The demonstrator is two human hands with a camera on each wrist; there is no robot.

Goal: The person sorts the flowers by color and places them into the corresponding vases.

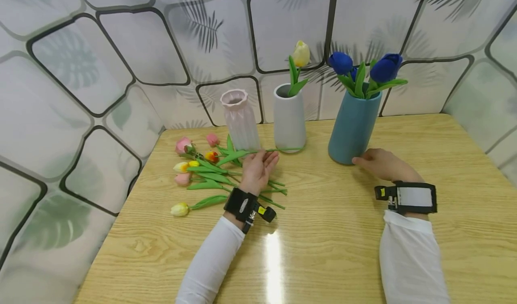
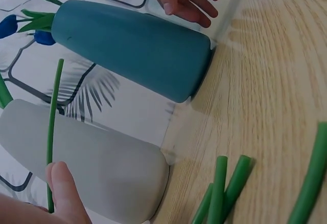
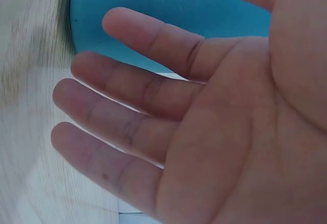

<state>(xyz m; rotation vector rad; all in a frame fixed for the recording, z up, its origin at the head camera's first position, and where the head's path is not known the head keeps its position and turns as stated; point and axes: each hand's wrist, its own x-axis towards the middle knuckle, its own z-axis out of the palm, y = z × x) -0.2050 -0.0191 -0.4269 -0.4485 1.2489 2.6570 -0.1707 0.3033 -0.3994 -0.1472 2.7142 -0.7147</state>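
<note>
Across the table (image 1: 323, 250), left hand (image 1: 255, 171) at ten o'clock pinches a stem (image 1: 288, 149): a pickup, I'd say, wanting a lift next. Right hand (image 1: 385, 165), at two, is straight-fingered.

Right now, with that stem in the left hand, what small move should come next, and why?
Probably lift the green stem straight up, clear of the other flowers: the left hand already holds it, while those flowers lie close by on the table, so dragging it sideways might snag them.

Flowers (image 1: 214, 177) on table (image 1: 323, 232), vases (image 1: 289, 120) near wall (image 1: 222, 34)
</note>
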